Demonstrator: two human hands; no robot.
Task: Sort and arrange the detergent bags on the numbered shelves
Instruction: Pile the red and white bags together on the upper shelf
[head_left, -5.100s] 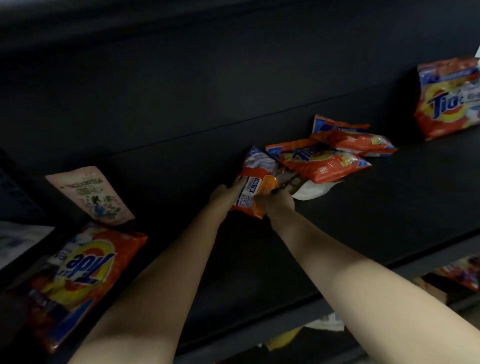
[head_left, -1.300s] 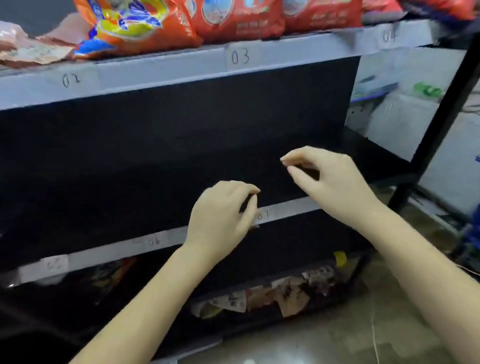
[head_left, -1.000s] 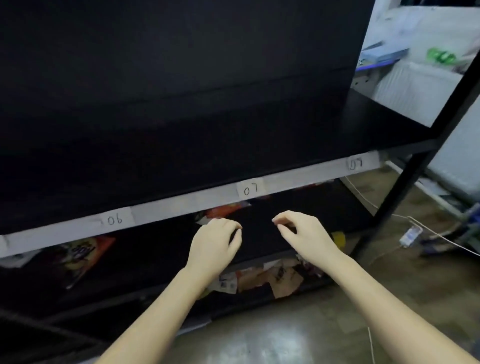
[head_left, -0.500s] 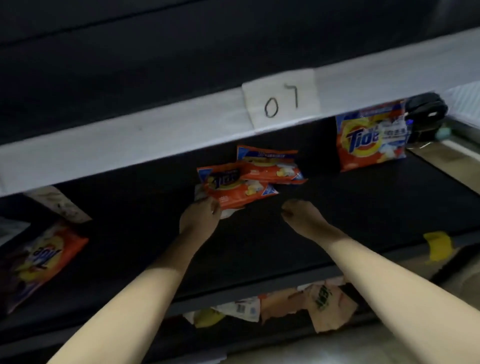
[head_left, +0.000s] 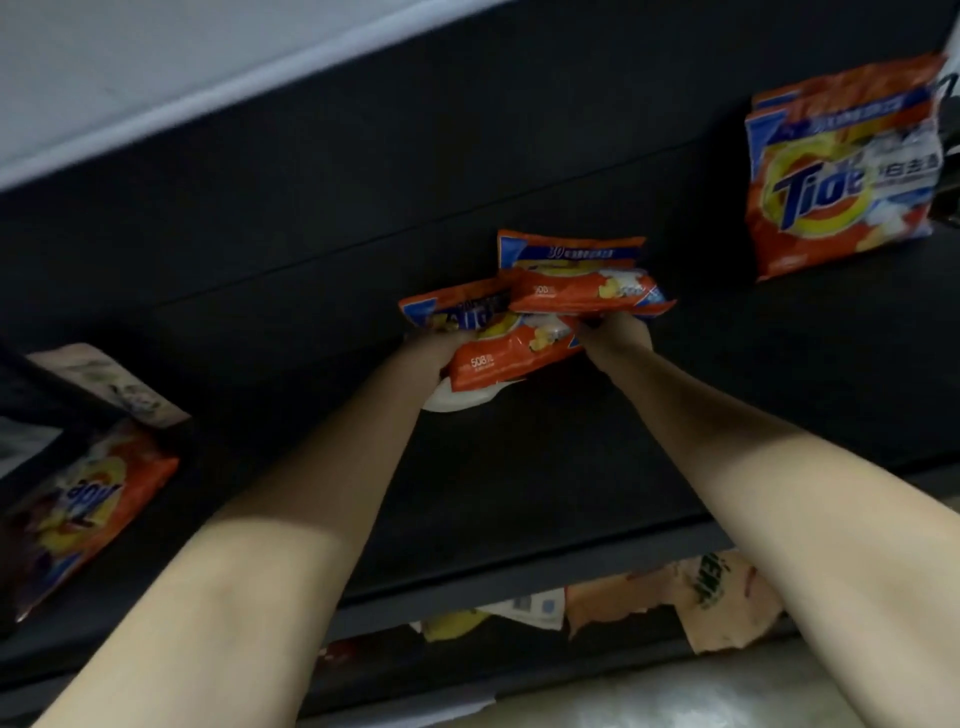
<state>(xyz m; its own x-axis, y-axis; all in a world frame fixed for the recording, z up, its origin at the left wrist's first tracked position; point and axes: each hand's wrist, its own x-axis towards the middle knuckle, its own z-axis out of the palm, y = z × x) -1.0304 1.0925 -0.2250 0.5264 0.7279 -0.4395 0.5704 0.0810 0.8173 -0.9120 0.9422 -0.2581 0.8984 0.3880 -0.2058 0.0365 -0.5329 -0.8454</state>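
Deep on the dark shelf (head_left: 519, 467), left hand (head_left: 434, 358) and right hand (head_left: 618, 332) grip opposite ends of the front detergent bag (head_left: 511, 351); a second bag (head_left: 587, 293) overlaps it behind.

Below the hands, under the dark shelf's front edge, torn paper scraps (head_left: 722, 603) and a yellow scrap (head_left: 452, 623) lie jumbled.

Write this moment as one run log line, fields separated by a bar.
stage: grasping | left hand: grips front orange bag | right hand: holds its other end | place: dark shelf
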